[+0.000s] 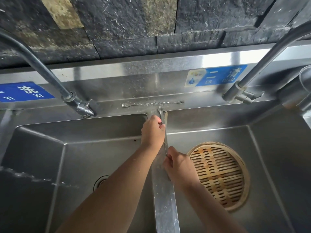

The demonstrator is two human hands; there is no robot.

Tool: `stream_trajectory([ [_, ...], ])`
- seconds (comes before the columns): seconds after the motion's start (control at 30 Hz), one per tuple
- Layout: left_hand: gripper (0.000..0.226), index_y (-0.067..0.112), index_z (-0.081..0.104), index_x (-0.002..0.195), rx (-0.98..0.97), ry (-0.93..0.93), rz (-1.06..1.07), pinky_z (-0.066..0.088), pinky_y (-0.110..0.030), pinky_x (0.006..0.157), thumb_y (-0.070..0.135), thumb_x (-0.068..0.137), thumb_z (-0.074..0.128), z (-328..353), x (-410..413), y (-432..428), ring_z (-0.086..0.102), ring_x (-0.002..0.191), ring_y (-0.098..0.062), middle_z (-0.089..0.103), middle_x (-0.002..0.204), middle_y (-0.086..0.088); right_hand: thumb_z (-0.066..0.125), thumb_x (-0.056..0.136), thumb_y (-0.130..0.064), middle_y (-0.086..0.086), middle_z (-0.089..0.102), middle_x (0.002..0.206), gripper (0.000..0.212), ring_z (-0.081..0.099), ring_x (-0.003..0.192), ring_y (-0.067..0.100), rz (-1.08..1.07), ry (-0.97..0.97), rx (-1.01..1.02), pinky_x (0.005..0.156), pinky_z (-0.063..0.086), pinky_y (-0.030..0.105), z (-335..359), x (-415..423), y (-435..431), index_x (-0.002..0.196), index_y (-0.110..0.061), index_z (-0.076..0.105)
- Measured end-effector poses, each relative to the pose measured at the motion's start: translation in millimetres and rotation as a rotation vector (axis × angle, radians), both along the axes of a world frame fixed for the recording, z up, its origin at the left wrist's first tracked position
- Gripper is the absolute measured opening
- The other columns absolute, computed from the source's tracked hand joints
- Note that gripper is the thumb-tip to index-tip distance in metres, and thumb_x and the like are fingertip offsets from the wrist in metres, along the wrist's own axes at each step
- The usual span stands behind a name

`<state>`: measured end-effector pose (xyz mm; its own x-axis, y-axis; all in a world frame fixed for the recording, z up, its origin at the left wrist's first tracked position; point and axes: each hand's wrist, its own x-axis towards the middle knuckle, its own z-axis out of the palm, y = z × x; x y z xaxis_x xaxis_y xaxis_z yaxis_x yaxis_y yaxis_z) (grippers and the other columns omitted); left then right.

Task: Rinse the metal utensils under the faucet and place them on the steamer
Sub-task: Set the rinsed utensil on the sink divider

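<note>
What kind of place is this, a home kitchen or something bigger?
Probably a commercial kitchen's washing-up station. A stainless double sink has blue signs labelling each basin, each with its own faucet, and a bamboo steamer sits in the right basin.

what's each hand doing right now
Left hand: closed on the long metal spoon, near its bowl.
Right hand: closed on the same spoon's lower end.

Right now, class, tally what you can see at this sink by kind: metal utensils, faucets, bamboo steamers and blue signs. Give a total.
Metal utensils: 2 (twisted-handle spoon lying on the ledge; long spoon held by both hands)
Faucets: 2 (left faucet, right faucet)
Bamboo steamers: 1 (bamboo steamer)
Blue signs: 2 (left sign, right sign)
Total: 7
</note>
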<state>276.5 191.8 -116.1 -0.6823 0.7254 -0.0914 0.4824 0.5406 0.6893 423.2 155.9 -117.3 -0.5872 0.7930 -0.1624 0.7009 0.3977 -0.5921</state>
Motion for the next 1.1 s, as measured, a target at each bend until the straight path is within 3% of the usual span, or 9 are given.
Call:
stream_trajectory([
  [0.43,0.019,0.004,0.066,0.102,0.011,0.013,-0.023,0.052,-0.037,0.077,0.013,0.086,0.068,-1,-1,1,0.065,0.09,-0.032,0.071,0.093,-0.014,0.044,0.093,-0.019,-0.001,0.057,0.062,0.012,0.058,0.049,0.017,-0.021,0.033,-0.037,0.047,0.053,0.04,-8,1,1,0.082,-0.019,0.049],
  [0.8,0.02,0.001,0.066,0.1,0.038,-0.011,-0.04,0.052,-0.037,0.075,0.016,0.088,0.071,-2,-3,-1,0.066,0.084,-0.031,0.071,0.089,-0.014,0.044,0.09,-0.03,-0.006,0.056,0.058,0.015,0.057,0.046,0.015,-0.083,0.062,-0.099,0.042,0.051,0.039,-15,2,1,0.076,-0.026,0.045],
  [0.9,0.02,0.005,0.062,0.097,0.07,-0.17,0.003,0.059,-0.043,0.059,0.022,0.09,0.069,1,-5,-3,0.068,0.062,-0.029,0.067,0.086,-0.01,0.051,0.09,-0.035,-0.004,0.058,0.059,0.019,0.058,0.05,0.018,-0.071,0.026,-0.072,0.048,0.053,0.041,-12,3,5,0.075,-0.023,0.05],
  [0.97,0.02,0.009,0.059,0.096,0.105,-0.287,0.028,0.058,-0.036,0.046,0.026,0.092,0.068,4,-8,-6,0.066,0.049,-0.019,0.066,0.089,-0.007,0.052,0.089,-0.042,-0.003,0.056,0.058,0.027,0.057,0.05,0.019,-0.067,0.003,-0.03,0.049,0.053,0.039,-5,3,12,0.071,-0.022,0.049],
  [1.1,0.021,0.005,0.063,0.095,0.142,-0.272,0.04,0.059,-0.044,0.065,0.026,0.092,0.065,13,-20,-14,0.069,0.069,-0.03,0.07,0.089,-0.009,0.05,0.089,-0.048,-0.006,0.051,0.055,0.034,0.054,0.052,0.024,-0.045,-0.021,0.04,0.048,0.04,0.029,11,-9,36,0.067,-0.023,0.041],
])
